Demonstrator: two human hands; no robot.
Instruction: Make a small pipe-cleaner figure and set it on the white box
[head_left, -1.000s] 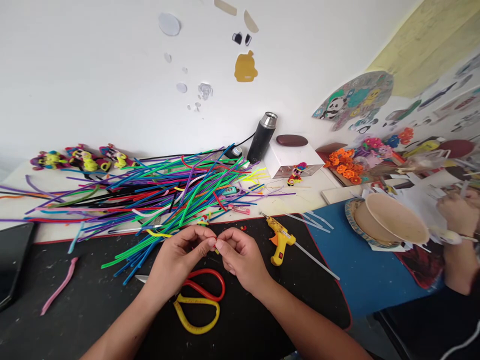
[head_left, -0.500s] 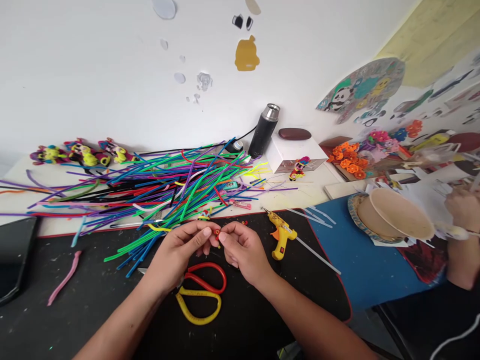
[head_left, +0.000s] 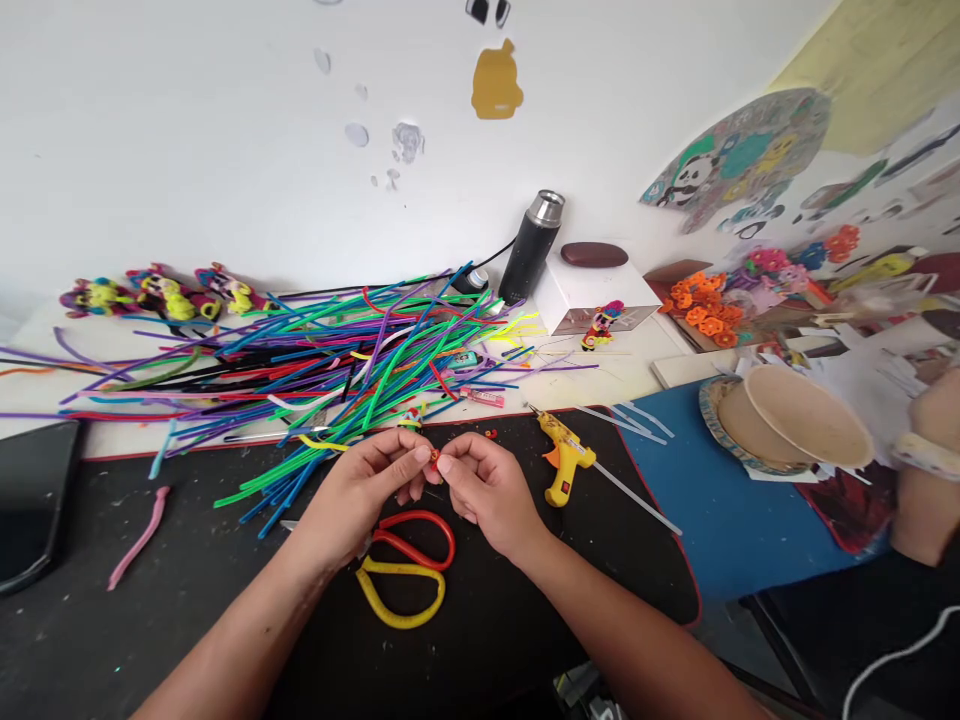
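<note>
My left hand point(head_left: 360, 492) and my right hand point(head_left: 486, 490) meet fingertip to fingertip over the black mat point(head_left: 187, 610). Both pinch a tiny red and yellow piece point(head_left: 434, 457) between thumbs and forefingers. Under my hands lie scissors point(head_left: 405, 570) with one red and one yellow handle loop. A big heap of coloured pipe cleaners point(head_left: 315, 370) spreads just beyond my left hand. A yellow glue gun point(head_left: 566, 465) lies to the right of my right hand.
A black flask point(head_left: 534, 245) and a white box point(head_left: 592, 295) stand by the wall. Small figures point(head_left: 161, 293) line the far left. A pink strip point(head_left: 139, 537) lies on the mat. Another person's hand point(head_left: 926, 440) works beside paper bowls point(head_left: 795, 415) on the blue mat.
My hands stay pinched together on the small piece, and it now shows between my fingertips. The view has tilted down a little. The other person's hand has shifted lower at the right.
</note>
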